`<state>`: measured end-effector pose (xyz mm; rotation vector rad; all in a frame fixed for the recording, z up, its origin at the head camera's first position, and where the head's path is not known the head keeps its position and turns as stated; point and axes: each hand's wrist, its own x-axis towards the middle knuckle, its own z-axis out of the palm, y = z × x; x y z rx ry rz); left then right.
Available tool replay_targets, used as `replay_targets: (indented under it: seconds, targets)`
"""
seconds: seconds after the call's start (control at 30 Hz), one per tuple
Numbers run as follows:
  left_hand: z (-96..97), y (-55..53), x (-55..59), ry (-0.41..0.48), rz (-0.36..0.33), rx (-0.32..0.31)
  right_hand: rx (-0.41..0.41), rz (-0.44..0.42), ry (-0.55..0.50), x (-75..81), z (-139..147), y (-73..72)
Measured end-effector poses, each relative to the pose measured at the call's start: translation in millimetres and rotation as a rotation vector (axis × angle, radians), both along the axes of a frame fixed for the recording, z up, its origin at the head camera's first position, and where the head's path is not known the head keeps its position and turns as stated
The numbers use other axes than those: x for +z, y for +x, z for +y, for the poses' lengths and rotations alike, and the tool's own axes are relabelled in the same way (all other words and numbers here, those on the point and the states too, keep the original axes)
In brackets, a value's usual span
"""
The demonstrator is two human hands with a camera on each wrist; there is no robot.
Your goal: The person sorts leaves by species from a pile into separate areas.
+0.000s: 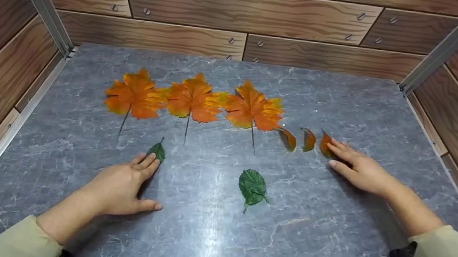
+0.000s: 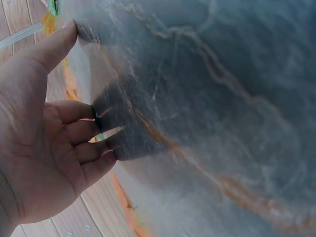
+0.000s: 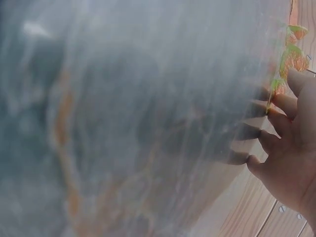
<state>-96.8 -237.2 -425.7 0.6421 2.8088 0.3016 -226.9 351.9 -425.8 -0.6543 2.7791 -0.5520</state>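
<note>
Grip relaxed and grasping nothing on either side, I see the left hand (image 1: 122,187) touching a green leaf (image 1: 157,150) left of centre; the right hand (image 1: 359,168) touches a small orange leaf (image 1: 325,144) at centre right, probably to steady each in place

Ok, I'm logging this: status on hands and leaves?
Left hand on lone green leaf. Right hand on rightmost orange leaf. Green leaf pile between hands; no visible obstruction.

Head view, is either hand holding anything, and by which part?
Nothing appears gripped: the left hand touches the lone green leaf at its near end, the right hand the rightmost orange leaf at its right edge.
</note>
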Motion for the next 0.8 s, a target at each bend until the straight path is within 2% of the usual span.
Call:
replay_targets:
  seconds: [0.23,0.37,0.47,0.57,0.67,0.8]
  targets:
    - [0.1,-0.7,0.3,-0.002,0.010,-0.009,-0.003,0.038,-0.029,7.9,0.5,0.0]
    - [0.5,-0.8,0.9,-0.014,-0.001,-0.005,-0.006,0.138,-0.076,15.0,-0.8,3.4]
    - [1.6,-1.0,1.9,-0.016,-0.007,-0.007,0.000,0.251,-0.141,21.7,-6.0,7.9]
    - [1.9,-0.9,3.0,-0.016,-0.007,-0.009,0.008,0.314,-0.213,29.0,-17.5,13.7]
    - [1.3,-0.7,3.1,-0.015,-0.009,-0.005,0.024,0.332,-0.271,34.1,-33.9,20.1]
    - [1.5,-0.8,2.8,-0.012,-0.015,-0.005,0.055,0.272,-0.347,36.1,-58.7,28.5]
